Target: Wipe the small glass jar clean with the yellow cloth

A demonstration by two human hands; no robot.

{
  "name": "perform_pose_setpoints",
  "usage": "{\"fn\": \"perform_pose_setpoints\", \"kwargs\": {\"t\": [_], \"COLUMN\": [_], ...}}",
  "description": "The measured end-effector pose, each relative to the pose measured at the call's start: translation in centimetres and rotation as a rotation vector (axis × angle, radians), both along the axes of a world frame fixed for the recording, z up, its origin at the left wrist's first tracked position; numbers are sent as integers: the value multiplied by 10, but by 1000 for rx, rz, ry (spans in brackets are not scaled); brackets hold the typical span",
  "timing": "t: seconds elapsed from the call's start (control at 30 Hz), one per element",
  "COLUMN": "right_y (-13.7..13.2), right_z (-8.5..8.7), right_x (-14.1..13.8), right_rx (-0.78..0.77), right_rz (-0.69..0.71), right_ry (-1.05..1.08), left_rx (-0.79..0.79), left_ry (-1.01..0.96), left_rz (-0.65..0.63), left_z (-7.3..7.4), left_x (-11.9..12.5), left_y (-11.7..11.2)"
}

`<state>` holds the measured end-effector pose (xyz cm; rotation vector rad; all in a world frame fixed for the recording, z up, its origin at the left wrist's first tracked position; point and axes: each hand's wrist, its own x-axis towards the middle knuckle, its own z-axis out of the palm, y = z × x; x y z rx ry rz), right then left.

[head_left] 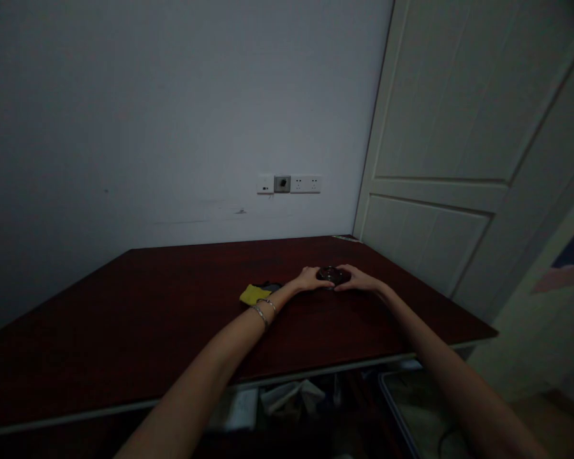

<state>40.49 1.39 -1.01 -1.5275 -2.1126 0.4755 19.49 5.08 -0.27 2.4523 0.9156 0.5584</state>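
A small dark, round, glossy object [331, 275], which looks like glass, sits on the dark red tabletop [172, 319]. Its exact kind is too dim to tell. My left hand [312, 278] curves round its left side, thumb toward me. From the right, my right hand [356, 278] grips the same object with thumb and fingers. Beside my left forearm lies a yellow and grey cloth-like item [254, 294], partly covered by the arm. Two thin bracelets [265, 311] circle my left wrist area.
Behind the table a pale wall carries sockets [305, 184]. A white panelled door [430, 217] stands along the right edge. Below the table's front edge are papers [291, 396] and a light-rimmed container [387, 392], seen dimly.
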Motion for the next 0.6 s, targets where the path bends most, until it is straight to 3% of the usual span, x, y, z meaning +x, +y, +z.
{"fn": "perform_pose_setpoints", "kwargs": {"t": [0.3, 0.47, 0.6], "right_y": [10, 24, 36], "right_z": [38, 54, 63], "right_x": [-28, -71, -122], "right_rx": [207, 272, 318], "right_rz": [8, 1, 78], "right_ry": [119, 167, 211], "left_rx": [68, 62, -11], "left_ry": [-58, -66, -143], "left_rz": [-33, -31, -119], "left_z": [45, 64, 76], "left_x": [-25, -68, -118], "left_y": [19, 32, 35]}}
